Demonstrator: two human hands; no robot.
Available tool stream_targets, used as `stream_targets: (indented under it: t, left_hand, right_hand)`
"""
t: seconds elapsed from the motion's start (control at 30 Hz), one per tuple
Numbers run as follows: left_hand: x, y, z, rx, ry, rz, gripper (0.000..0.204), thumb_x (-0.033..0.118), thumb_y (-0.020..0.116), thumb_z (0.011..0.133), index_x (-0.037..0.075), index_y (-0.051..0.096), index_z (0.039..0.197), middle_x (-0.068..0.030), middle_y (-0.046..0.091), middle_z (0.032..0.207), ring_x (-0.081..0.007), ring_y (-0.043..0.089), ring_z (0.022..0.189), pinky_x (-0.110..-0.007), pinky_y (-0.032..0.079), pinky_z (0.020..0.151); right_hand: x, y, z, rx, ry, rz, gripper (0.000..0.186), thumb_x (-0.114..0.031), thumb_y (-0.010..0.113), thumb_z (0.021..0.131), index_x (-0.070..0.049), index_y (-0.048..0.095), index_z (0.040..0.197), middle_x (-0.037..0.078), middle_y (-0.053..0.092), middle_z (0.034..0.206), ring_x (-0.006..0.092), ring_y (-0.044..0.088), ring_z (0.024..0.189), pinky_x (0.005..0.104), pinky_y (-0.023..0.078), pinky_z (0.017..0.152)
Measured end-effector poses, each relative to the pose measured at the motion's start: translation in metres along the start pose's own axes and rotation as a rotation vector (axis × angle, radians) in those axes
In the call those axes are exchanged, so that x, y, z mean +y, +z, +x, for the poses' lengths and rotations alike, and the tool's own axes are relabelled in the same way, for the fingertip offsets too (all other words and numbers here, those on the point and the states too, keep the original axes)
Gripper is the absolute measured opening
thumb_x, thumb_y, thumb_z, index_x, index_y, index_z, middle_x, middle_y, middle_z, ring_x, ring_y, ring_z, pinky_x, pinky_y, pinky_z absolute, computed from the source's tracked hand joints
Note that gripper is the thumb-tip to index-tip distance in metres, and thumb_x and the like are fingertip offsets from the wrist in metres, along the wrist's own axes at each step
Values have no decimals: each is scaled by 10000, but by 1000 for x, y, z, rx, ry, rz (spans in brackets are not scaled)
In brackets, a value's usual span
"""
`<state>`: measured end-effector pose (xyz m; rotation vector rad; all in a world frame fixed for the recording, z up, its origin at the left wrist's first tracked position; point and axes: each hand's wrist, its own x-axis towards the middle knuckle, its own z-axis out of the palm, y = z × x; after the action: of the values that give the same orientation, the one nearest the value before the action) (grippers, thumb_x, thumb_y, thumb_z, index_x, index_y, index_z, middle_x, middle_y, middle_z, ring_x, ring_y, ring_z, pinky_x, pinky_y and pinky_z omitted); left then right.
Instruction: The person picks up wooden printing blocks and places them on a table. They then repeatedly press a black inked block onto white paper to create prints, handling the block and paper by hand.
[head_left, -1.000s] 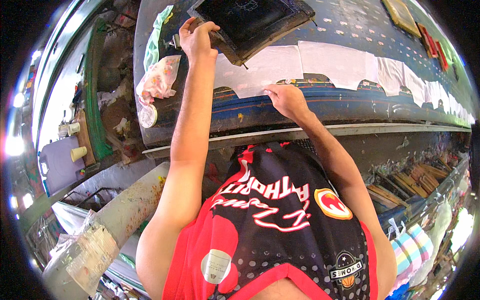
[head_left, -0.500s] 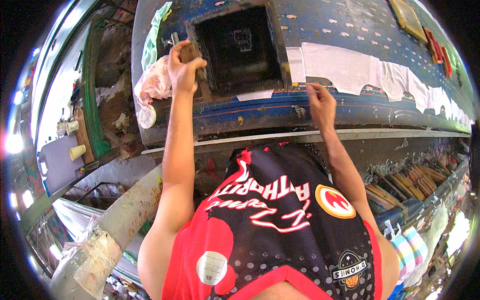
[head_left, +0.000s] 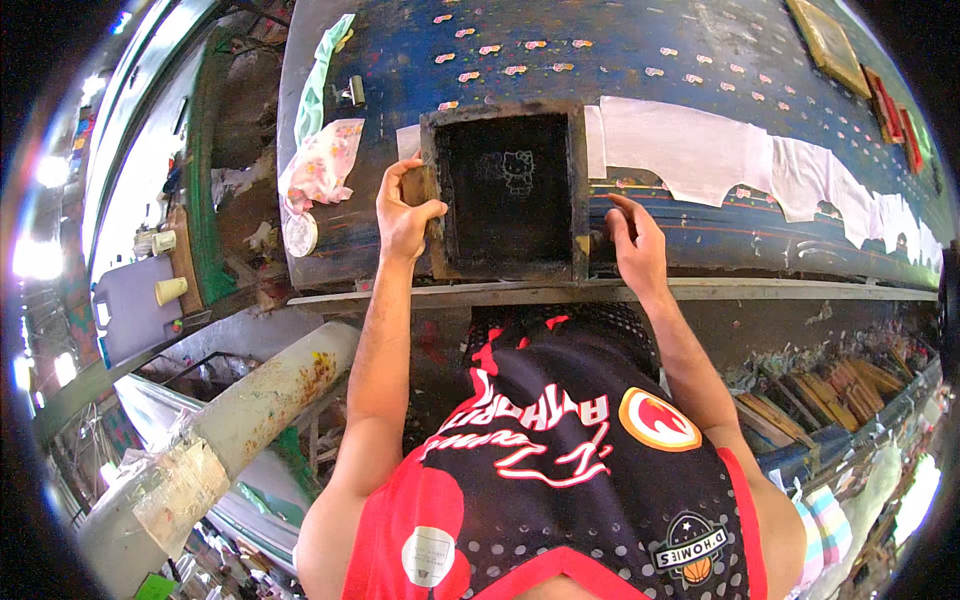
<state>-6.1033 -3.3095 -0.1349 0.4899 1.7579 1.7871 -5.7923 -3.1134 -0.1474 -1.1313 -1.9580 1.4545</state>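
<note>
Black frame (head_left: 510, 215) on blue table (head_left: 590, 22), over white cloth, with cloth (head_left: 596, 140) poking out on the right. Left hand (head_left: 404, 218) grips the frame's left bar, thumb near, fingers far; frame extends right of grip. Right hand (head_left: 639, 245) just right of frame, fingers partly bent; can't tell if holding anything.

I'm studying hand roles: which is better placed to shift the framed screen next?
Probably the left hand, gripping the framed screen on its left; the right hand is beside the opposite edge.
</note>
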Motion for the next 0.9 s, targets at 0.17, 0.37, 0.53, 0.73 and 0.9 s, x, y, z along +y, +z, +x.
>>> stream_targets:
  t: [0.17, 0.37, 0.53, 0.73, 0.9]
  left_hand:
    - [4, -2, 10, 82, 25, 46, 691, -155, 764, 629, 68, 619, 1267, -46, 654, 1202, -156, 638, 1048, -316, 539, 927]
    - [-8, 7, -1, 66, 76, 163, 715, -172, 747, 642, 69, 607, 1300, -32, 643, 1216, -163, 645, 1046, -316, 546, 922]
    - [-8, 12, -4, 38, 142, 285, 678, -140, 745, 671, 59, 597, 1302, -66, 655, 1339, -151, 636, 1086, -304, 523, 959]
    - [-1, 9, -10, 30, 133, 279, 665, -104, 750, 674, 61, 594, 1298, -82, 645, 1416, -188, 624, 1203, -330, 487, 1057]
    - [-14, 6, -4, 33, 157, 305, 654, -96, 753, 670, 64, 603, 1286, -90, 646, 1415, -189, 628, 1194, -328, 488, 1056]
  right_hand:
    - [-5, 8, 2, -68, -48, -26, 256, -216, 666, 1072, -7, 747, 1196, 149, 781, 1077, 261, 747, 977, 362, 566, 860]
    - [-4, 13, -7, 58, -190, -449, 199, -193, 667, 1045, -13, 751, 1063, 194, 751, 971, 369, 729, 870, 425, 566, 767]
    - [-13, 16, -19, 136, -220, -675, 264, -258, 643, 1037, -42, 667, 887, 195, 720, 886, 421, 707, 828, 523, 566, 731]
    - [-14, 24, -18, 97, -152, -758, 366, -338, 612, 1066, -57, 618, 832, 197, 706, 804, 436, 697, 751, 537, 549, 666]
    - [-11, 27, -17, 112, -100, -788, 413, -374, 566, 1093, -54, 623, 838, 209, 706, 790, 441, 699, 746, 546, 542, 664]
